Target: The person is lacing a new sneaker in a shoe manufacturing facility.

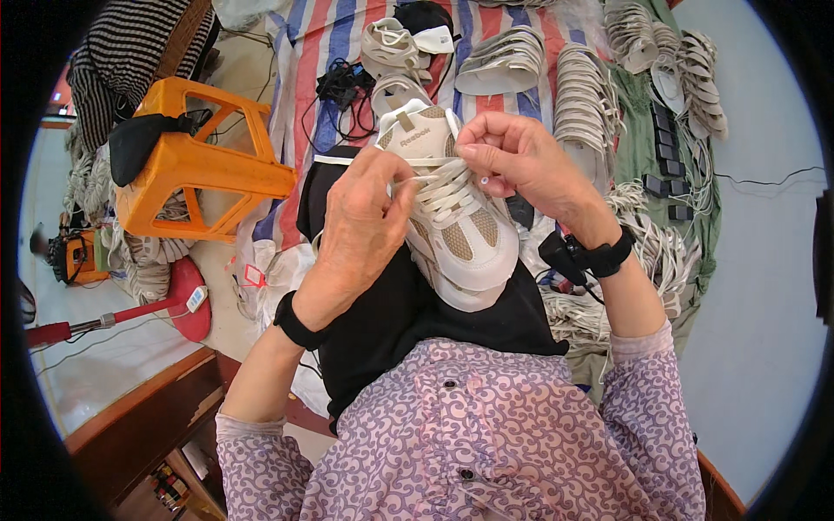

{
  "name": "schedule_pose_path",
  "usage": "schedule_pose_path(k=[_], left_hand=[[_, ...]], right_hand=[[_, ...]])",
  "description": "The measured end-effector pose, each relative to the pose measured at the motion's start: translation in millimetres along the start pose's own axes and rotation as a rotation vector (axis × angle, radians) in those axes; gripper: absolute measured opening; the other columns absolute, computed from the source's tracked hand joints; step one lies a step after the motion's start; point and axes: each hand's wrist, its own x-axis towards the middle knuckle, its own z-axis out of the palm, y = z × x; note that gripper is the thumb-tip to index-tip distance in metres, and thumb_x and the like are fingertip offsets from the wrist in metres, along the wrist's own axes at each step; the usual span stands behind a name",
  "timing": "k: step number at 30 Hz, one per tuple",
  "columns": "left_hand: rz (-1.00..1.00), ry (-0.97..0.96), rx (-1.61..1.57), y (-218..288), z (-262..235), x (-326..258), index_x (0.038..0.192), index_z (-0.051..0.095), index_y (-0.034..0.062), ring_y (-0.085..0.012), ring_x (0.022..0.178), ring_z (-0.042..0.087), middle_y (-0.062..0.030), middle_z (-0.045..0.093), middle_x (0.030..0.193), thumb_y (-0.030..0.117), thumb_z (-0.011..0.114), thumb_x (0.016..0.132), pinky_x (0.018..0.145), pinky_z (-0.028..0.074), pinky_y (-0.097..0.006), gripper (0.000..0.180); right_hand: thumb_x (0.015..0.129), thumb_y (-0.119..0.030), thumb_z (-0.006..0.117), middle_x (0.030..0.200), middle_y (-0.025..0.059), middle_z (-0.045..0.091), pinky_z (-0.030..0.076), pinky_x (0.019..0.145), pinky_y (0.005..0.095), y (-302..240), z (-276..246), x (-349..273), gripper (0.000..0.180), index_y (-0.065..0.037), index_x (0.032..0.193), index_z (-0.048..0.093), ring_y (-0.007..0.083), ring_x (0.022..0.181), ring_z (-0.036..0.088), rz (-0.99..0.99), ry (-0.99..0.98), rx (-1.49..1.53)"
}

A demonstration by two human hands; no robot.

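Observation:
A beige-and-white shoe upper [472,246] with tan mesh panels rests on my lap, its toe toward me. White shoelace [447,201] criss-crosses its front in several rows. My left hand [363,224] is at the upper's left side, thumb and fingers pinched on the lace. Across the tongue, my right hand [524,163] pinches the lace between thumb and forefinger, other fingers curled. A stretch of lace spans the gap between both hands. The exact grip of the left fingertips is partly hidden.
An orange plastic stool [178,187] with a black pouch on it stands at left. Ahead, a striped sheet [304,35] holds black cables [343,91], further shoe uppers [395,48] and nested stacks of uppers [584,100]. Bundled white laces [647,247] lie at right.

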Motion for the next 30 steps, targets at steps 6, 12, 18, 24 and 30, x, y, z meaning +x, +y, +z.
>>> schedule_pose_path(k=[6, 12, 18, 24, 30], left_hand=[[-0.476, -0.065, -0.356, 0.9, -14.5, 7.3, 0.091, 0.061, -0.0043, -0.009, 0.053, 0.061, -0.007, 0.061, 0.063, 0.01, 0.065, 0.087, 0.048, 0.044, -0.024, 0.015], [-0.458, -0.095, -0.141, -11.1, -19.2, 12.6, 0.075, 0.068, -0.0055, -0.0059, 0.05, 0.05, 0.0008, 0.056, 0.053, 0.019, 0.069, 0.085, 0.048, 0.038, -0.026, 0.027], [-0.399, -0.206, -0.267, -10.3, -23.0, 17.8, 0.078, 0.069, -0.0057, -0.0028, 0.058, 0.048, 0.0011, 0.059, 0.062, 0.017, 0.069, 0.085, 0.053, 0.038, -0.023, 0.023], [-0.37, -0.384, -0.237, -6.1, -21.0, 16.6, 0.089, 0.071, -0.0015, -0.0026, 0.061, 0.046, 0.0016, 0.061, 0.071, 0.011, 0.068, 0.086, 0.054, 0.037, -0.021, 0.013], [-0.064, -0.034, 0.021, -1.7, -10.4, 20.8, 0.099, 0.068, 0.0027, -0.0094, 0.059, 0.047, -0.0037, 0.058, 0.093, -0.001, 0.069, 0.081, 0.054, 0.041, -0.025, 0.019]], right_hand=[[0.093, -0.013, 0.066, 0.073, -0.0033, 0.052, 0.034, 0.05, 0.0186, 3.6, -12.4, 7.9, 0.014, -0.002, 0.1, 0.062, 0.0051, 0.058, 0.047, 0.027, -0.032, 0.328], [0.092, -0.007, 0.065, 0.074, -0.0015, 0.052, 0.037, 0.053, 0.022, -1.3, -69.8, 13.9, 0.016, 0.0, 0.106, 0.061, 0.0079, 0.061, 0.047, -0.091, 0.168, 0.55], [0.094, 0.004, 0.055, 0.076, 0.0015, 0.039, 0.037, 0.057, 0.0247, -22.3, -196.7, -2.1, 0.026, 0.003, 0.119, 0.046, 0.0126, 0.069, 0.04, -0.181, 0.465, 0.794], [0.09, 0.006, 0.057, 0.086, 0.0081, 0.051, 0.046, 0.067, 0.0287, -47.0, -305.8, -28.8, 0.031, 0.005, 0.118, 0.044, 0.018, 0.073, 0.049, -0.302, 0.459, 0.535], [0.095, -0.005, 0.057, 0.103, 0.0077, 0.06, 0.051, 0.081, 0.0286, -70.6, -335.6, -1.8, 0.025, 0.004, 0.118, 0.057, 0.0179, 0.091, 0.059, -0.387, 0.64, 0.103]])
